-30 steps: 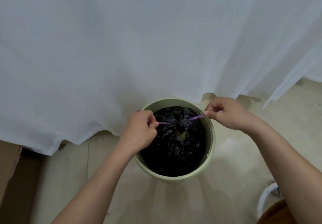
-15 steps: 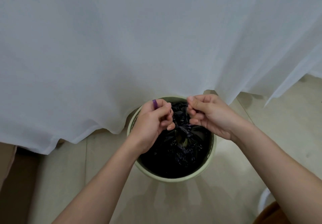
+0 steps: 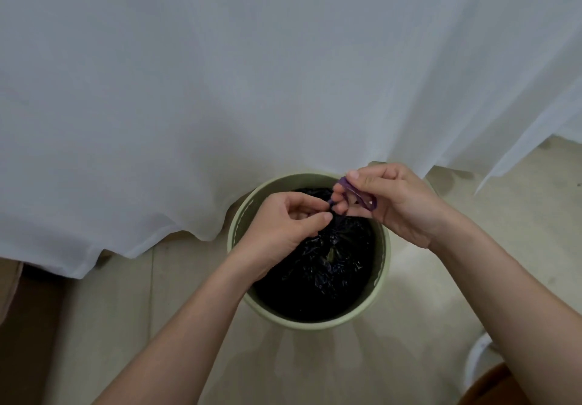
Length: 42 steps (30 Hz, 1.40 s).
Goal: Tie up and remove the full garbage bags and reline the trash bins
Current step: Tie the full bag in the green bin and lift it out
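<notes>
— While the white curtain (image 3: 252,90) hangs behind it, where is the bag?

— The black garbage bag (image 3: 321,266) sits inside the green bin (image 3: 382,266) on the floor, its gathered neck pointing up. I judge that the tying step is in hand.

— And the hands?

— The left hand (image 3: 283,231) pinches one end of the purple drawstring (image 3: 352,192); the right hand (image 3: 393,203) holds a loop running left to right. Next they must pull apart firmly, then lift the bag.
</notes>
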Each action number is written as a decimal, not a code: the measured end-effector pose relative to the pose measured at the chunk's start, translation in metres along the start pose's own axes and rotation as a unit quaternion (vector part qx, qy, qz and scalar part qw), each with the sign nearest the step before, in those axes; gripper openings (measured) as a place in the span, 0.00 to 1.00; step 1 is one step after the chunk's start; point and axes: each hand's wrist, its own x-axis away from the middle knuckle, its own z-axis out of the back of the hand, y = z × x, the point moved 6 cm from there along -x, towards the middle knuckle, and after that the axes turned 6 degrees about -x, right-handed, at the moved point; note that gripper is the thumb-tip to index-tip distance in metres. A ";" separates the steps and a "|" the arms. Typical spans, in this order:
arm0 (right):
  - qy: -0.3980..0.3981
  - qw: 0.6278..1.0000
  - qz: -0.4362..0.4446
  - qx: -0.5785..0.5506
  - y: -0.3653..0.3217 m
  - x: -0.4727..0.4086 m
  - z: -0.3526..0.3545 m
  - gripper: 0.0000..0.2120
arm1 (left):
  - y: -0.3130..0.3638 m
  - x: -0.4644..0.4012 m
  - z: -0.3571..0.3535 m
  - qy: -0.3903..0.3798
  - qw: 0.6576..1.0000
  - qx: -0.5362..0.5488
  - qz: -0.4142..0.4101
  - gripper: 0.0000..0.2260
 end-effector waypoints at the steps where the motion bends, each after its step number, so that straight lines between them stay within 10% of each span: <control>1: -0.007 1.000 0.012 -0.004 -0.001 0.000 -0.003 0.13 | 0.003 0.000 -0.002 0.004 0.999 -0.039 -0.023 0.05; 6: -0.058 0.995 0.055 0.056 -0.002 -0.001 -0.018 0.15 | 0.015 0.004 -0.005 0.066 0.979 -0.167 -0.100 0.03; 20: 0.051 0.896 0.017 0.441 0.003 -0.006 0.015 0.04 | 0.001 -0.003 0.008 0.111 0.992 -0.048 -0.034 0.06; 36: 0.149 0.940 0.082 0.295 0.019 -0.007 -0.001 0.08 | -0.004 -0.002 0.010 0.073 0.997 0.011 -0.026 0.13; 42: 0.108 0.893 0.114 0.422 0.014 -0.009 -0.010 0.07 | 0.003 0.002 0.020 0.160 0.981 -0.079 -0.072 0.15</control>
